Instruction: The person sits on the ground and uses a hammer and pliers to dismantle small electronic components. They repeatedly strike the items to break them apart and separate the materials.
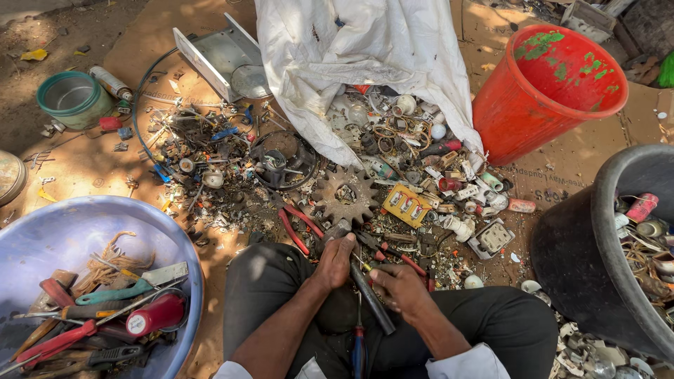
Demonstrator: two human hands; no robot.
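I sit on the ground with my knees up, facing a heap of scrap [281,175]. My left hand [335,261] is closed on a small grey metal part [337,229] at the heap's near edge. My right hand [399,283] grips the upper end of a dark metal rod [375,309] that slants down between my legs. The two hands almost touch. A screwdriver with a blue and red handle [358,345] lies between my thighs. Red-handled pliers [298,226] lie just left of my left hand, and a rusty gear wheel [345,194] sits beyond it.
A white sack [365,56] spills parts into the heap. A red bucket [547,91] stands at the right and a black tub [576,260] of scrap nearer me. A blue basin [63,231] of hand tools is at the left, a green-rimmed tin [74,98] far left.
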